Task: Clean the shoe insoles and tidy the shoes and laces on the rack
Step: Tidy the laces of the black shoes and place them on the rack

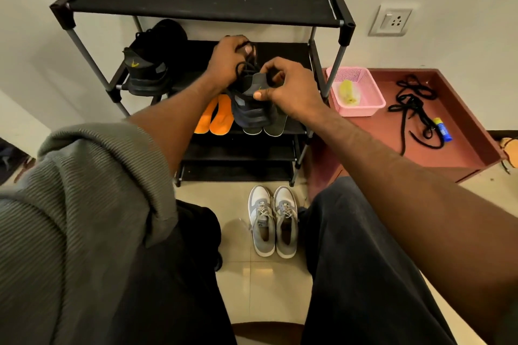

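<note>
Black fabric shelves on a metal-framed shoe rack (308, 0) carry most of the work. Both hands hold a dark grey-black sneaker (253, 109) above the middle shelf. The left hand (227, 60) has its fingers curled round a black lace (243, 66) at the shoe's top; the right hand (283, 84) pinches the heel collar between thumb and forefinger. Lacing appears to be the current step — not yet finished.

Below the fingers lie two orange insoles (215, 116) and two grey insoles (265, 129); whether they are cleaned cannot be told. Left of the left hand, a matching black sneaker (151, 64) sits shelved. Right of the fingers, loose black laces (414, 109) lie in a reddish tray (473, 126) — probably still to be threaded. Grey-and-white trainers (273, 221) remain on the floor.
</note>
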A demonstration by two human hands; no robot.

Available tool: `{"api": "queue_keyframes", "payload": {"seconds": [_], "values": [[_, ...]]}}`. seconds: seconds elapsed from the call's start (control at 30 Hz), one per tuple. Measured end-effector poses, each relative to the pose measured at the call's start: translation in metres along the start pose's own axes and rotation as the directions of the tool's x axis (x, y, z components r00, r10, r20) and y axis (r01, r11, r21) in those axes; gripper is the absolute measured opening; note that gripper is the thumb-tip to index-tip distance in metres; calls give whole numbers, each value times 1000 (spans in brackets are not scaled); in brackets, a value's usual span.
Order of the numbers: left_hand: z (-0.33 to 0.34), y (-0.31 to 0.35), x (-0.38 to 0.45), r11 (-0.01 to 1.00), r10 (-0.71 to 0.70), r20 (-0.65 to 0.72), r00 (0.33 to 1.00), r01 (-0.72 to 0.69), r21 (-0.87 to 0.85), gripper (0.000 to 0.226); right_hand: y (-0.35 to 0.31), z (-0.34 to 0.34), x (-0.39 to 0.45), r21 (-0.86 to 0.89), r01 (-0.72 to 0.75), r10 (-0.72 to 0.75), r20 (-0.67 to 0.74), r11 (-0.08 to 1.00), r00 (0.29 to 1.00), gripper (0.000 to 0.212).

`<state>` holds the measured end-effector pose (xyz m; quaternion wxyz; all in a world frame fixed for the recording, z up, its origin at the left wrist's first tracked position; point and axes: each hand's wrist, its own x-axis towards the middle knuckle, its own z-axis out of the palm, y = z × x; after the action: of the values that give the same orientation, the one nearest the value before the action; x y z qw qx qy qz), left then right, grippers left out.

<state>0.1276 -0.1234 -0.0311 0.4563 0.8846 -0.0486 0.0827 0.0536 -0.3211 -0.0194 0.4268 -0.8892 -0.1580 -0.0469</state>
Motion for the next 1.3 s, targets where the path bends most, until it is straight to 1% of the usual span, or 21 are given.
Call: {"api": "queue_keyframes", "payload": {"seconds": [0.07, 0.13, 0.17, 0.27, 0.3, 0.37, 0.47, 0.53, 0.6, 0.63, 0.67, 0.73, 0.8, 0.83, 0.9, 0.97, 1.03, 1.07, 1.13, 1.2, 1.3], "values": [[-9, 18, -19, 997, 72, 12, 997, -72, 21, 19, -3, -3, 5, -7, -13, 12, -14, 1000, 1000, 43], [-23, 23, -31, 982, 124, 130, 984, -141, 127, 16, -3, -6, 11, -8, -34, 34, -10, 999, 999, 45], [-30, 24, -35, 980, 105, 199, 974, -136, 147, 15, -3, -7, 13, -12, -42, 42, 5, 999, 999, 46], [-48, 36, -43, 993, -25, 347, 938, -16, 116, 15, -1, -9, 14, -9, -54, 54, 50, 998, 997, 48], [-52, 38, -42, 992, -45, 379, 924, -4, 128, 18, 0, -9, 14, 14, -65, 64, 50, 998, 997, 47], [-54, 41, -40, 983, -50, 426, 903, -32, 183, 23, 2, -9, 15, 52, -84, 82, 48, 995, 995, 47], [-45, 46, -37, 956, -21, 434, 901, -109, 273, 30, 3, -7, 15, 39, -72, 70, 33, 997, 997, 45], [-41, 51, -33, 961, -42, 404, 914, -73, 266, 27, 4, -8, 15, 41, -64, 63, 20, 997, 998, 44], [-42, 54, -28, 969, -97, 415, 905, -9, 247, 17, 5, -9, 14, 30, -62, 60, 49, 998, 997, 45], [-42, 54, -26, 966, -103, 429, 898, -12, 258, 13, 5, -9, 12, 6, -51, 50, 71, 999, 996, 45], [-41, 55, -26, 961, -90, 430, 899, -35, 274, 14, 5, -8, 11, -21, -33, 35, 88, 999, 995, 45], [-35, 58, -27, 911, 4, 403, 915, -170, 376, 12, 3, -5, 7, -50, 1, 4, 86, 999, 996, 45], [-27, 58, -27, 794, 71, 439, 896, -317, 519, 13, 4, -1, 5, -58, 25, -21, 69, 998, 997, 45], [-26, 56, -28, 759, 59, 476, 877, -350, 549, 15, 6, 1, 5, -62, 34, -30, 73, 997, 997, 45], [-34, 52, -35, 781, 35, 531, 847, -355, 514, 21, 10, 4, 5, -78, 48, -42, 84, 996, 996, 45], [-49, 49, -47, 833, 76, 533, 843, -348, 431, 37, 13, 4, 6, -84, 69, -63, 66, 994, 996, 46], [-60, 42, -56, 829, 134, 533, 835, -389, 401, 46, 13, 2, 10, -50, 99, -96, 53, 994, 994, 45], [-63, 38, -59, 807, 163, 537, 828, -425, 410, 46, 12, 0, 13, -27, 110, -108, 70, 994, 992, 43], [-66, 28, -59, 736, 171, 527, 833, -463, 494, 47, 9, -4, 19, -14, 146, -142, 154, 989, 978, 44], [-68, 18, -56, 673, 125, 518, 846, -456, 583, 54, 5, -6, 25, -73, 199, -174, 265, 977, 948, 48], [-66, 12, -55, 651, 139, 516, 845, -471, 595, 50, -1, -8, 33, -198, 292, -196, 394, 936, 898, 51]]}}
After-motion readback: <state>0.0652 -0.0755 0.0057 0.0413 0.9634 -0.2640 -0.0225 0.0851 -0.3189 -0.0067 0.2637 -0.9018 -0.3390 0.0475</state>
